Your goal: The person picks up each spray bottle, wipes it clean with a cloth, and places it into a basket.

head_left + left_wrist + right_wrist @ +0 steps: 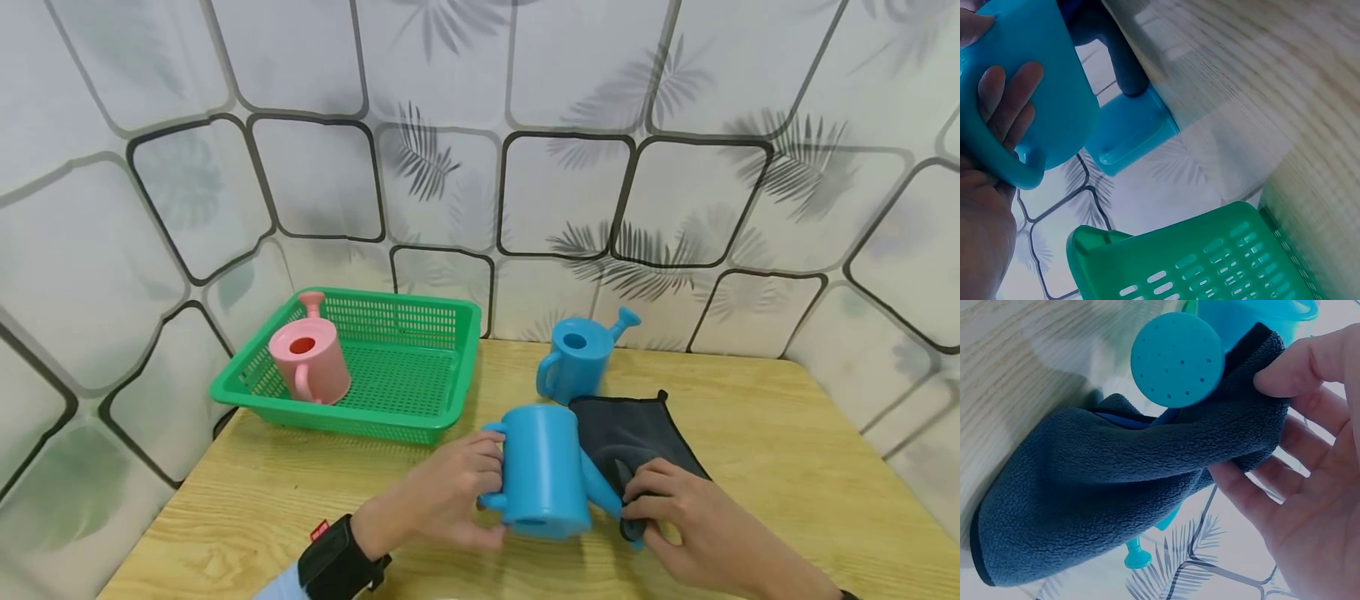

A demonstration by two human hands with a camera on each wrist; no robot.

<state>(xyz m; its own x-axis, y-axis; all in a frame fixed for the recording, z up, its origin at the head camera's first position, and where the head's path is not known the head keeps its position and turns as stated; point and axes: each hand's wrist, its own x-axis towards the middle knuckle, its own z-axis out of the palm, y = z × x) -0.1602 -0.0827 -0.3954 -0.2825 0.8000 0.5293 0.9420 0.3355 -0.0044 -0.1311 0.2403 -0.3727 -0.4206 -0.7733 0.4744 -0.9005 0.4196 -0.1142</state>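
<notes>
My left hand (450,492) grips a blue watering can (543,467) by its handle, tilted so its base faces the front. In the left wrist view the fingers (1013,103) pass through the handle (997,156) and rest against the can's side. A dark grey cloth (622,429) with black edging is pinched between thumb and fingers of my right hand (693,521), beside the spout. The right wrist view shows the perforated sprinkler head (1175,359) against the cloth's fold. Part of the cloth lies spread on the table.
Behind the cloth stands a second blue watering can (581,362), its spout toward the right. At the left, a green plastic basket (468,342) holds a pink watering can (313,367). A patterned curtain (442,192) hangs behind the wooden table (780,450).
</notes>
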